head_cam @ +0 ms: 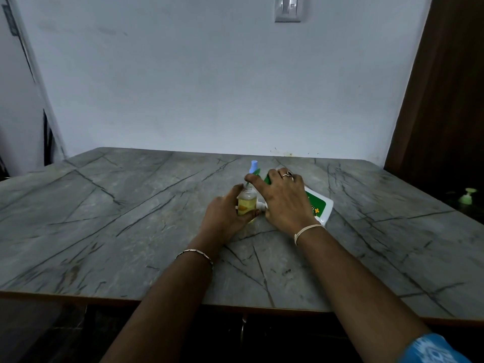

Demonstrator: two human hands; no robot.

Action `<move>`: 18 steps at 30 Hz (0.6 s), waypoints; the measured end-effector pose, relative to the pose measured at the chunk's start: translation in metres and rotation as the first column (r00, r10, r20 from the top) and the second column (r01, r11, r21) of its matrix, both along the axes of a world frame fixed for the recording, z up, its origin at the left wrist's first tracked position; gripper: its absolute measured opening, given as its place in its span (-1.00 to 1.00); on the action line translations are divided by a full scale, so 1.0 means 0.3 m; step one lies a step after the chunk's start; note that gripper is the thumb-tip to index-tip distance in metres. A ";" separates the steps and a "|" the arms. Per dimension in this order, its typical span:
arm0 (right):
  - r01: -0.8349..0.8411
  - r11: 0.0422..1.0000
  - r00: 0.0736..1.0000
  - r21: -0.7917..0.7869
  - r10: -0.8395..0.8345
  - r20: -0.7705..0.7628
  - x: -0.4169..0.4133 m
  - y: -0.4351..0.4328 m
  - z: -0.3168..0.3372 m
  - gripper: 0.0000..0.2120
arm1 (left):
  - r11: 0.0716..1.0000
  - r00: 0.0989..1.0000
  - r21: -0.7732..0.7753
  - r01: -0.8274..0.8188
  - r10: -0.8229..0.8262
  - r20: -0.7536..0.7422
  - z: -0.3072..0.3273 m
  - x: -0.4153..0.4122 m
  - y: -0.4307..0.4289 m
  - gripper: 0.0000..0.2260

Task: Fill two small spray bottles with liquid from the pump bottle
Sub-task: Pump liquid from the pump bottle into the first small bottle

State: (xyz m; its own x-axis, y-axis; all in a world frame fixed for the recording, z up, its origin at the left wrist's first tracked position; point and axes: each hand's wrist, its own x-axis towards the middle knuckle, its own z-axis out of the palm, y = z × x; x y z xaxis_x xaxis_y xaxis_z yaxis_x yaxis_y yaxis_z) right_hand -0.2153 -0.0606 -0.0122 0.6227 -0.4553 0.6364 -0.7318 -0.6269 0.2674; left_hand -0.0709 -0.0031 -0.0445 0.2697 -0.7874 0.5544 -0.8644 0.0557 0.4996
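Observation:
A small clear spray bottle (pixel 246 201) holding yellow liquid stands near the middle of the grey marble table (pixel 131 218). My left hand (pixel 225 213) grips it round the body. My right hand (pixel 282 200) lies over a green and white pump bottle (pixel 320 205) that is tipped on its side, fingers curled over its green end. The thumb reaches to the small bottle's neck. A white spout (pixel 260 204) shows between my hands, beside the small bottle. A second small bottle with a light blue cap (pixel 253 165) stands just behind, mostly hidden.
The table's back edge meets a pale wall with a switch plate (pixel 288 9). A dark brown door (pixel 445 100) stands at the right. A pale green pump top (pixel 468 196) shows in the dark beyond the table's right edge.

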 end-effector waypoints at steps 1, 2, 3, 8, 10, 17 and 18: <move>-0.001 1.000 1.000 -0.009 0.001 -0.004 -0.005 -0.002 -0.002 -0.29 | 1.000 1.000 -0.003 -0.003 0.003 0.002 0.001 0.000 0.002 -0.30; -0.004 1.000 1.000 -0.013 0.003 -0.008 -0.011 -0.003 -0.003 -0.27 | 1.000 1.000 -0.005 -0.006 0.006 0.004 0.002 0.001 0.003 -0.30; -0.005 1.000 1.000 -0.014 0.005 -0.012 -0.015 -0.005 -0.005 -0.25 | 1.000 1.000 -0.007 -0.007 0.008 0.005 0.002 0.000 0.004 -0.30; -0.007 1.000 1.000 0.013 0.007 -0.016 -0.017 -0.006 -0.001 -0.25 | 1.000 1.000 -0.005 -0.005 0.005 -0.010 0.002 -0.001 0.005 -0.30; -0.002 1.000 1.000 0.017 0.002 -0.004 -0.009 -0.005 0.002 -0.27 | 1.000 1.000 0.011 -0.003 0.003 -0.015 0.004 0.000 0.005 -0.30; -0.010 0.999 1.000 -0.053 0.010 0.015 0.003 -0.013 -0.009 -0.26 | 1.000 1.000 -0.007 0.006 -0.006 -0.018 0.006 -0.004 0.009 -0.31; -0.010 0.998 1.000 -0.063 0.011 0.012 0.000 -0.015 -0.010 -0.24 | 1.000 1.000 -0.009 0.005 -0.005 -0.020 0.007 -0.004 0.009 -0.31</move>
State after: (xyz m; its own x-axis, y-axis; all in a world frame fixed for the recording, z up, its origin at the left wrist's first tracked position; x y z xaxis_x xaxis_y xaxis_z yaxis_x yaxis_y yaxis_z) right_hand -0.2153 -0.0651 -0.0153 0.6195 -0.4073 0.6711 -0.7285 -0.6168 0.2981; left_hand -0.0722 -0.0005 -0.0424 0.2772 -0.7839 0.5556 -0.8539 0.0641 0.5165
